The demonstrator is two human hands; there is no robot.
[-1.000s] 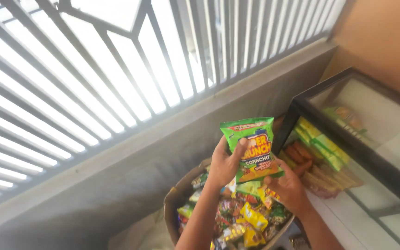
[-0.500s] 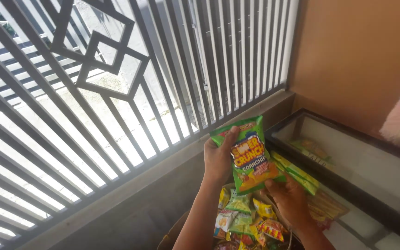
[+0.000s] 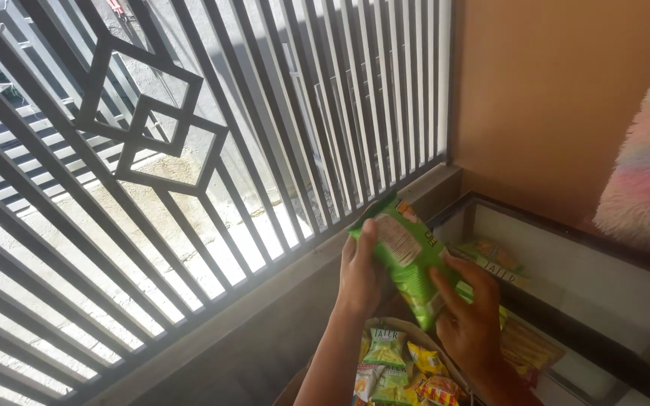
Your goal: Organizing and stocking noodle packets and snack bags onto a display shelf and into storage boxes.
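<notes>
Both hands are gripping a green snack bag [image 3: 404, 259]: the left hand [image 3: 361, 274] is clamping its left edge and the right hand [image 3: 469, 319] is pinching its lower right corner, holding it tilted in the air, back side up, likely for a look. Just below, a box [image 3: 415, 332] is sitting packed with more small packets [image 3: 393, 365]. To the right, a glass case [image 3: 566, 256] is showing further packets, with a metal window grille [image 3: 189, 150] and an orange wall [image 3: 558, 98] beyond.
</notes>
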